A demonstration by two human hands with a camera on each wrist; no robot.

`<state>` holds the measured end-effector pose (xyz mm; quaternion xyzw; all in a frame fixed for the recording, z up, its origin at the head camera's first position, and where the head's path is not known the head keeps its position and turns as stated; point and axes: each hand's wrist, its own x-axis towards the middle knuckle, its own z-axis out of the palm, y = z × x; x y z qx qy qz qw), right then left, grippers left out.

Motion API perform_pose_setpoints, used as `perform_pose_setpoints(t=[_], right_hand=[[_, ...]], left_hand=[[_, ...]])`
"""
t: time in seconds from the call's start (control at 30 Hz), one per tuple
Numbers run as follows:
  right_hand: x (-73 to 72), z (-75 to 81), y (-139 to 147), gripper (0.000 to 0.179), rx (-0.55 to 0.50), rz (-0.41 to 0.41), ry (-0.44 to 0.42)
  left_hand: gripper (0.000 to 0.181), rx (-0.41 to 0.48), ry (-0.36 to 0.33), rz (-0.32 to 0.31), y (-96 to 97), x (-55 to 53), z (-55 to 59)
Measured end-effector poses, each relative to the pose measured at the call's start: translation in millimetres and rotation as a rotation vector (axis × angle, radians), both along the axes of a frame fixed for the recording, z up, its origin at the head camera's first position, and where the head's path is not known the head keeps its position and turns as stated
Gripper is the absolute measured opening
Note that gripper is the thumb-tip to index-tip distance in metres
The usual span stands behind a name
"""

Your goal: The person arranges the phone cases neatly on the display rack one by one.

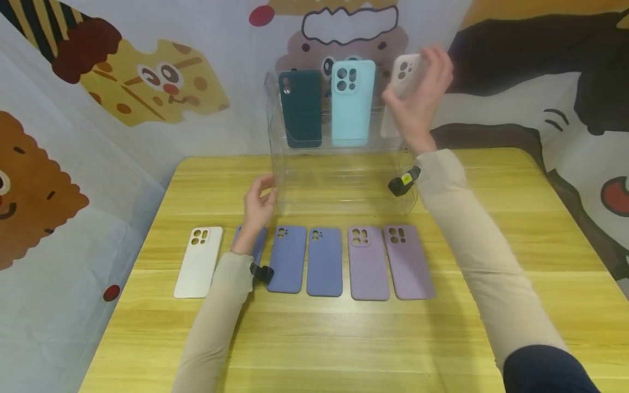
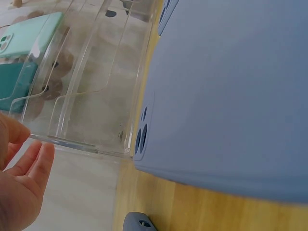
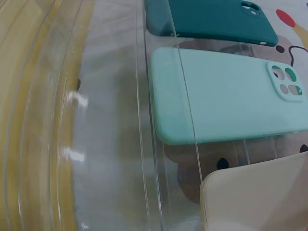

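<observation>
**Right hand [image 1: 423, 93] grasps cream phone case [image 1: 401, 76] at the top of a clear display stand [image 1: 344, 177]**

In the head view, the right grip is clamped on the cream phone case, thumb at one side and fingers at the other, covering much of its back. The case is at the right end of the stand's upper tier, beside a mint phone case [image 1: 352, 106] and a dark green phone case [image 1: 302, 114]. The left hand [image 1: 259, 203] is at the stand's lower left edge, fingers loosely bent, grip released. On the bench [image 1: 314, 338] lie a white phone case [image 1: 197, 265], three blue phone cases [image 1: 324, 265] and two mauve phone cases [image 1: 369, 267]; the left arm hides much of the leftmost blue one.

In the left wrist view, thumb and fingers stand apart by the stand's edge; whether they bear on it is hard to tell. One blue case, cut off, fills the right side. A blue-grey corner at the bottom is too cropped to identify.

In the right wrist view, the hand is out of frame. The cream case is cropped at right and bottom, its lower end seen against the transparent front lip; the dark green case is cut off above.
</observation>
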<state>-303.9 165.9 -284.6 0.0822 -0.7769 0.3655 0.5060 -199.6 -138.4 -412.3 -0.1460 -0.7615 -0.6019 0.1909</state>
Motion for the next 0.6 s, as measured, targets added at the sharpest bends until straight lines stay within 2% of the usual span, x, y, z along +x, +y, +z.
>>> perform_pose_setpoints(t=[0.1,0.3,0.4,0.6], right_hand=[[1.2,-1.9,-1.4,0.061,-0.002,0.001,-0.014],[3.9,-4.9,-5.2,0.061,-0.040,-0.009,-0.148],[4.8,-7.7,-7.2,0.060,-0.060,-0.031,-0.188],[4.4,-13.7,-9.2,0.060,-0.066,-0.035,-0.171]], left_hand=[[0.029,-0.002,0.006,0.003,-0.1,-0.2,-0.2],[0.029,-0.016,0.013,0.001,-1.3,0.3,0.4],[0.029,-0.020,0.011,0.000,-1.2,0.6,0.8],[0.029,-0.017,0.000,0.005,-0.8,1.7,1.5]])
